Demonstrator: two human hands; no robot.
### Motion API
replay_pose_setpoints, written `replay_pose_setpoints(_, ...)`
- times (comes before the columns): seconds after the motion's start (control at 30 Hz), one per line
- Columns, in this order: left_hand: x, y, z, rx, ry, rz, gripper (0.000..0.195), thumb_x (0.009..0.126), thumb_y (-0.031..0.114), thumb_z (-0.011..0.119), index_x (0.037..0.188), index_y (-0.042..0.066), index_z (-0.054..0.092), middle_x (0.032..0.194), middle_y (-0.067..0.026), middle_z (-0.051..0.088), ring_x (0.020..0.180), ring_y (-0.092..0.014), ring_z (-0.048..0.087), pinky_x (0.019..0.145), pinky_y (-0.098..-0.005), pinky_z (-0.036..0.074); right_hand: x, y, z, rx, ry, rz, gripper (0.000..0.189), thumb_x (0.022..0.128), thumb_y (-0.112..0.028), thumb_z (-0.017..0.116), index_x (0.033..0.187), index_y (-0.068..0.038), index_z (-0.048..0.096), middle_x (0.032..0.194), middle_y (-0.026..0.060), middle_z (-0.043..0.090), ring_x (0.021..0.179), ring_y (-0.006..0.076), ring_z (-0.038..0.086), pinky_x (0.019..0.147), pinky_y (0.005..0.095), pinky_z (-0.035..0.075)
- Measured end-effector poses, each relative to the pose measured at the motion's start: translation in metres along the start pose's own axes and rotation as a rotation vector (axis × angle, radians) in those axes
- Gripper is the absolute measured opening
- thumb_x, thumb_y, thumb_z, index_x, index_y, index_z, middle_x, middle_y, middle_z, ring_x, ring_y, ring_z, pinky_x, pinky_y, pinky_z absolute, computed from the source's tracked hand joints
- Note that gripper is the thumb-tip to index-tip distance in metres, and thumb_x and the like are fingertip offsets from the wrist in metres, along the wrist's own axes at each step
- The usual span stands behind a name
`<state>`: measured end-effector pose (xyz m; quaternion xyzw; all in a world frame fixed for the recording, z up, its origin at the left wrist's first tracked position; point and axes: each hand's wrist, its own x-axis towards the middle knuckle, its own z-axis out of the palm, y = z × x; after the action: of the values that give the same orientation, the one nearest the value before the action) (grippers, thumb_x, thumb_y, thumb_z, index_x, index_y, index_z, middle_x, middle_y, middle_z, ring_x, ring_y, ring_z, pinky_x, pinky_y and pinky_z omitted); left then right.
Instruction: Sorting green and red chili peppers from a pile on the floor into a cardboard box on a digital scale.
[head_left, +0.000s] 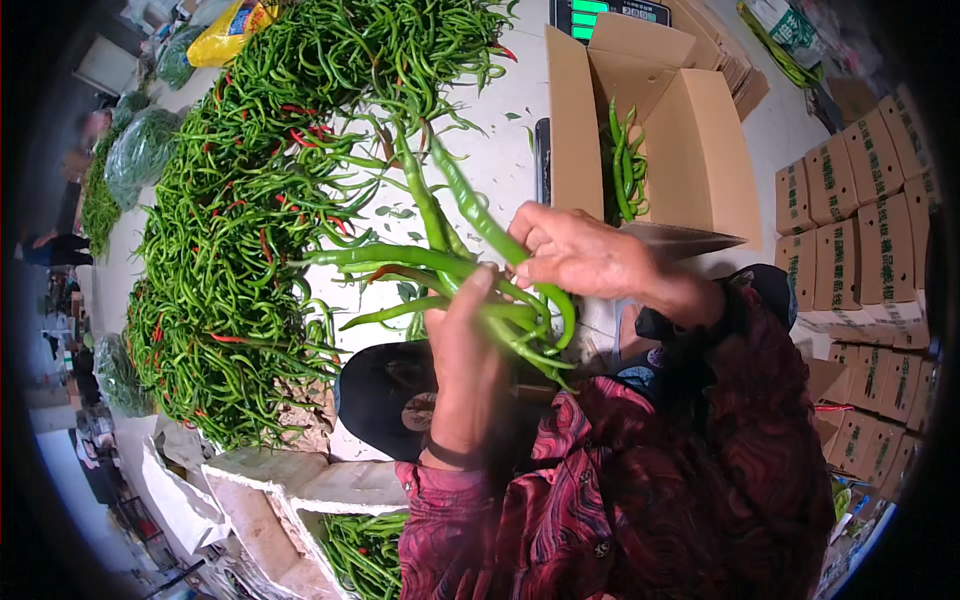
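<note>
A loose bunch of long green chili peppers (420, 259) lies across my left hand (472, 345), whose thumb presses over them. One pepper in the bunch is partly reddish brown. My right hand (577, 251) pinches a long green chili pepper (471, 202) between thumb and fingers, just above the bunch. To the left, a large heap of green chili peppers (232, 225) with scattered red ones spreads over the pale floor. An open cardboard box (709, 150) stands beyond my right hand, with several green peppers (624, 161) lying inside.
A scale with a lit green display (589, 16) sits behind the box. Printed cartons (832, 210) are stacked at the right. A white foam box (349, 487) holding peppers stands at lower left. Filled plastic bags (139, 154) and a person (56, 247) are at the far left.
</note>
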<state>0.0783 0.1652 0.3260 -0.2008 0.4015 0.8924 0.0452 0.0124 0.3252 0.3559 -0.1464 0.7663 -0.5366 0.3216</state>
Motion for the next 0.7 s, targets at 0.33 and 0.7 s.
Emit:
replay_pose_setpoints(0.33, -0.004, -0.001, 0.013, -0.041, -0.057, -0.016, 0.040, 0.085, 0.013, 0.064, 0.120, -0.001, 0.051, 0.104, -0.0101, 0.060, 0.091, -0.018, 0.060, 0.080, -0.0320, 0.049, 0.006, 0.012, 0.012, 0.171, -0.028, -0.021, 0.051, 0.077, -0.022, 0.074, 0.115, 0.000, 0.048, 0.097, 0.0051, 0.055, 0.086, 0.0111, 0.050, 0.073, 0.0250, 0.042)
replay_pose_setpoints(0.7, 0.000, -0.002, -0.001, 0.051, -0.061, -0.066, 0.028, 0.082, 0.011, 0.064, 0.107, 0.002, 0.055, 0.091, -0.0078, 0.061, 0.076, -0.015, 0.058, 0.063, -0.0271, 0.050, -0.051, -0.028, 0.001, 0.515, 0.066, -0.312, 0.033, 0.086, -0.018, 0.059, 0.112, 0.001, 0.054, 0.090, 0.0038, 0.060, 0.083, 0.0080, 0.054, 0.070, 0.0198, 0.042)
